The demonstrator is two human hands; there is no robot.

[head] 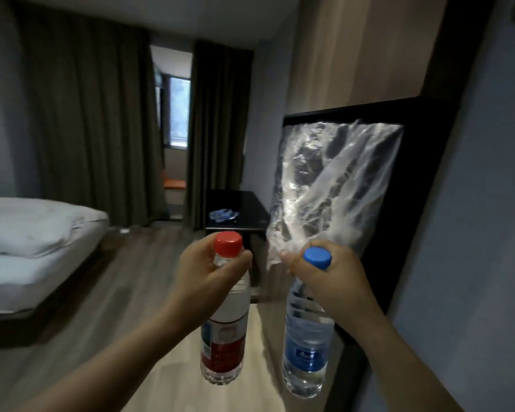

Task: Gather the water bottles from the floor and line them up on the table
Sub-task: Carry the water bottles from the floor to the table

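My left hand (208,272) grips the neck of a clear bottle with a red cap and red label (225,337), which hangs upright in the air. In my right hand (324,281) I hold a clear bottle with a blue cap and blue label (305,346) by its neck, together with a crumpled sheet of clear plastic wrap (333,179) that sticks up above the hand. Both bottles hang over the near end of a light wooden table (259,337) below them. A small dark table (250,212) stands farther back with a bluish plastic thing (223,216) lying on it.
A bed with white bedding (33,242) fills the left side. Wooden floor (125,281) runs between bed and tables. A black panel (419,162) and grey wall stand close on the right. Dark curtains (84,114) and a window lie at the far end.
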